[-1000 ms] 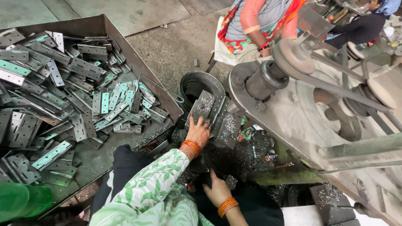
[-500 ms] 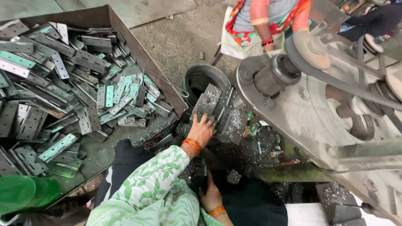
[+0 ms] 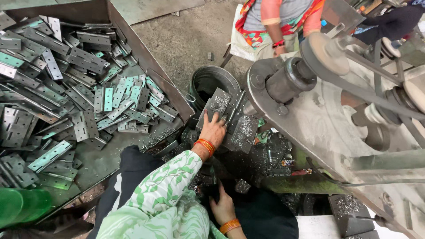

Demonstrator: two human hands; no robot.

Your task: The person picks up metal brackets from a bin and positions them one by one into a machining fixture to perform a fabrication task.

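The left hand (image 3: 214, 129) lies flat with its fingers spread on a stack of grey metal plates (image 3: 226, 116), palm down and pressing on the top plate, which is dusted with bright metal shavings. Orange bangles circle its wrist, and a sleeve with a green leaf print runs back from it toward the camera. The stack sits tilted just ahead of the hand, against the round steel body of a belt-driven machine (image 3: 318, 128) that fills the space to the hand's right. Just beyond the fingertips stands a dark round bucket (image 3: 211, 82) on the concrete floor. Far to the left of that hand, a rusty metal tray (image 3: 146, 57) holds a large heap of grey and green hinge plates (image 3: 79, 88), piled loosely. The right hand (image 3: 222, 206) sits lower, nearer the camera, reaching down into a dark heap of scrap and shavings (image 3: 265, 155) below the plates; its fingers curl downward, but whether they pinch anything I cannot tell. It also wears orange bangles. Beyond the machine, well apart from both hands, another person (image 3: 279, 22) in orange and grey clothing sits by the floor.
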